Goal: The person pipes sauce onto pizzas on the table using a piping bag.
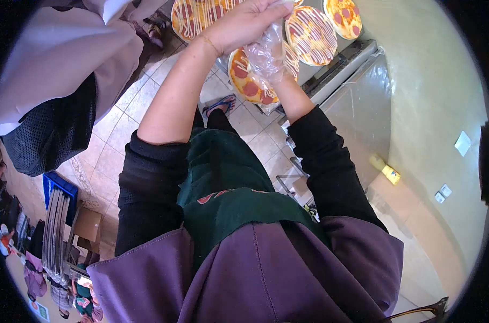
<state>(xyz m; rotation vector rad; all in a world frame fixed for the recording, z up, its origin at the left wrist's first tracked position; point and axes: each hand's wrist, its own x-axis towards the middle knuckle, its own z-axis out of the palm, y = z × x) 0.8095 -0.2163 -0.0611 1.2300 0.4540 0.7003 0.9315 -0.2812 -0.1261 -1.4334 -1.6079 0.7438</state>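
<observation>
My left hand [250, 24] is closed, its fingers pinching crumpled clear plastic [267, 54], a thin glove or bag. That plastic wraps my right hand [277, 51] down to the wrist, and its fingers are hidden behind the film and my left hand. Just below both hands lies a pizza [247, 81] with sausage slices, partly striped with white sauce. Beside it is a round pizza [311, 35] fully striped with sauce. A large striped pizza [193, 19] sits at the upper left, and a smaller pizza [343, 18] at the upper right.
A metal counter edge [346, 70] runs beside the pizzas. Another person's pale clothing [56, 59] is close on the left. Stacked trays [56, 231] and a cardboard box [88, 223] stand lower left. A yellow bottle [390, 174] is at right.
</observation>
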